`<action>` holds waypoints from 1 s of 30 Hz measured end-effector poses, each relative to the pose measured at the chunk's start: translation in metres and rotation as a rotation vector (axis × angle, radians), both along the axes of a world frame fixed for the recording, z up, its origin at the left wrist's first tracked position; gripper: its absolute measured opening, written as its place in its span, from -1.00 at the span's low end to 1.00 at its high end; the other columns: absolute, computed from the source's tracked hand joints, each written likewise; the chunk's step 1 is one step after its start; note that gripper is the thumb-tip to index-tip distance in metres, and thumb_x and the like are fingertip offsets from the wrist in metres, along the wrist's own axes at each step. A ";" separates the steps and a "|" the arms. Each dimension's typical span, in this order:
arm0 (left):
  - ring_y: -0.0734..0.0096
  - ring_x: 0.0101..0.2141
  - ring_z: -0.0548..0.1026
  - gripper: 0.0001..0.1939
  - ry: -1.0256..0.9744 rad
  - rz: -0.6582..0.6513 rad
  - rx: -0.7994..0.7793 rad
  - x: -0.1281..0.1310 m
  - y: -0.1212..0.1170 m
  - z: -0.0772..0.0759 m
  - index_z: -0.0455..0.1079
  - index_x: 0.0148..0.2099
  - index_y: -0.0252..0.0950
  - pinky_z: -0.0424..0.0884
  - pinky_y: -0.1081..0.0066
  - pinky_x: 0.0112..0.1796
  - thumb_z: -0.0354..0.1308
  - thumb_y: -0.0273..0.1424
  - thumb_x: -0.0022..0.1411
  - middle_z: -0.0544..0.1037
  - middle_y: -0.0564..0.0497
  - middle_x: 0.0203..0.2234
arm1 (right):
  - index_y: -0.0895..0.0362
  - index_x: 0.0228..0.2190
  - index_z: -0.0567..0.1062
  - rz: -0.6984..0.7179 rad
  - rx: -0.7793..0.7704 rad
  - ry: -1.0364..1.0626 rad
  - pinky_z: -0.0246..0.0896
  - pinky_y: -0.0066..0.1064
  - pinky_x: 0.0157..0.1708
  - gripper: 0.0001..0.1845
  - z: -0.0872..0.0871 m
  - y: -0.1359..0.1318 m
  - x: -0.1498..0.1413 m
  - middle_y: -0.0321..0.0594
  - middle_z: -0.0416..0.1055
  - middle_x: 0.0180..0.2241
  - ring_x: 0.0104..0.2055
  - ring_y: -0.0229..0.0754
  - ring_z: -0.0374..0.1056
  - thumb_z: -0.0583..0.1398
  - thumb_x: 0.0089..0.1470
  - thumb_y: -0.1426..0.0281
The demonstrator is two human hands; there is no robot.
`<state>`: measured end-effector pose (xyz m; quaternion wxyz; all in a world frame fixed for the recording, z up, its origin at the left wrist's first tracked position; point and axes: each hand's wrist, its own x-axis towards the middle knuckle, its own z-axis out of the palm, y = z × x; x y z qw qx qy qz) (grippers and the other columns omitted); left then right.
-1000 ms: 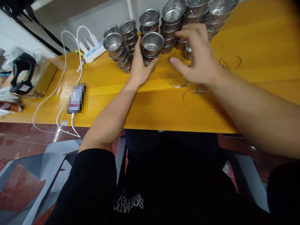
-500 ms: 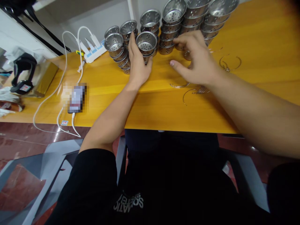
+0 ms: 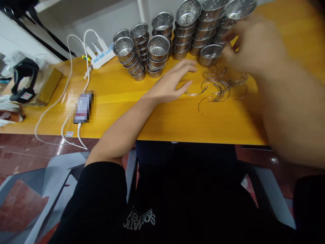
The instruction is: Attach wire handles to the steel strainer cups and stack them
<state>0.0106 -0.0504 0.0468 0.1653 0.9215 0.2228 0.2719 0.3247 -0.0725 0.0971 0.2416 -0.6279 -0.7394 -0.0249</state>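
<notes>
My left hand is open above the table, fingers stretched toward the right, with nothing in it. Just beyond its fingertips lies a loose pile of thin curved metal wires. My right hand, blurred by motion, is beside the rightmost stack of perforated metal cups and hides its lower part. Its fingers are bent, and whether they touch or hold anything is unclear. Close to its thumb, a single low metal cup sits in front of the stacks.
Several more cup stacks line the back of the yellow table. To the left are a white power strip, white cables and a phone. A cardboard box with a black strapped device stands at the far left.
My left hand has moved from beside the left-hand cup stacks rightward to near the wires. My right hand has swung right toward the rightmost stack, uncovering the wire pile and the single cup.
</notes>
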 end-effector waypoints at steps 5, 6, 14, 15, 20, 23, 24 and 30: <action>-0.25 0.65 0.58 -0.37 0.044 0.034 -0.112 -0.010 0.025 -0.022 0.63 0.54 -0.08 0.49 -0.31 0.72 0.23 0.18 0.74 0.63 -0.30 0.63 | 0.15 0.41 0.77 0.122 -0.190 -0.180 0.56 0.22 0.61 -0.58 -0.017 0.016 0.009 0.27 0.65 0.45 0.54 0.38 0.62 0.36 0.69 0.32; -0.23 0.66 0.58 -0.39 0.036 0.041 -0.113 -0.012 0.026 -0.023 0.62 0.54 -0.09 0.50 -0.27 0.71 0.23 0.14 0.76 0.63 -0.32 0.62 | 0.14 0.36 0.79 0.118 -0.202 -0.183 0.58 0.21 0.57 -0.62 -0.019 0.017 0.008 0.25 0.69 0.40 0.49 0.36 0.65 0.36 0.68 0.33; -0.24 0.77 0.46 -0.15 -0.072 0.126 -0.213 -0.007 0.039 -0.047 0.15 0.88 -0.08 0.46 -0.33 0.74 0.21 0.15 0.84 0.34 -0.35 0.80 | 0.02 0.16 0.74 0.182 -0.089 -0.098 0.64 0.13 0.49 -0.75 -0.003 0.001 -0.006 0.14 0.74 0.28 0.35 0.31 0.71 0.34 0.56 0.31; -0.25 0.80 0.40 -0.10 -0.080 0.150 -0.211 -0.005 0.041 -0.048 0.05 0.92 -0.04 0.45 -0.35 0.73 0.24 0.15 0.84 0.27 -0.35 0.85 | -0.04 0.14 0.73 0.238 -0.057 -0.062 0.62 0.10 0.52 -0.77 -0.001 -0.003 -0.008 0.08 0.73 0.29 0.36 0.27 0.71 0.34 0.56 0.28; -0.18 0.73 0.53 -0.02 -0.091 0.204 -0.196 0.002 0.036 -0.045 -0.06 0.93 -0.07 0.56 -0.27 0.66 0.33 0.07 0.82 0.34 -0.34 0.81 | -0.19 0.00 0.69 0.524 -0.019 0.147 0.64 0.20 0.51 -0.88 0.000 -0.021 -0.027 -0.05 0.75 0.16 0.31 0.31 0.71 0.33 0.51 0.16; -0.11 0.66 0.61 -0.08 -0.105 0.199 -0.196 0.002 0.032 -0.042 0.06 0.88 -0.13 0.57 -0.15 0.67 0.37 -0.02 0.78 0.46 -0.31 0.72 | -0.19 0.08 0.72 0.493 -0.034 0.189 0.72 0.12 0.44 -0.76 0.002 -0.026 -0.034 -0.06 0.74 0.24 0.25 0.24 0.75 0.31 0.47 0.26; -0.11 0.65 0.60 -0.08 -0.114 0.205 -0.197 0.001 0.032 -0.041 0.09 0.87 -0.14 0.56 -0.14 0.68 0.37 -0.04 0.76 0.47 -0.31 0.71 | -0.17 0.13 0.73 0.421 -0.019 0.184 0.74 0.10 0.42 -0.70 0.003 -0.025 -0.033 -0.04 0.72 0.30 0.24 0.22 0.76 0.31 0.46 0.31; -0.25 0.74 0.46 0.01 -0.137 0.219 -0.172 -0.004 0.039 -0.043 0.06 0.91 -0.15 0.46 -0.22 0.74 0.39 -0.04 0.69 0.38 -0.34 0.77 | 0.07 0.39 0.75 -0.026 -0.228 -0.084 0.64 0.35 0.48 -0.56 -0.016 0.015 0.014 0.26 0.73 0.40 0.51 0.51 0.66 0.34 0.67 0.21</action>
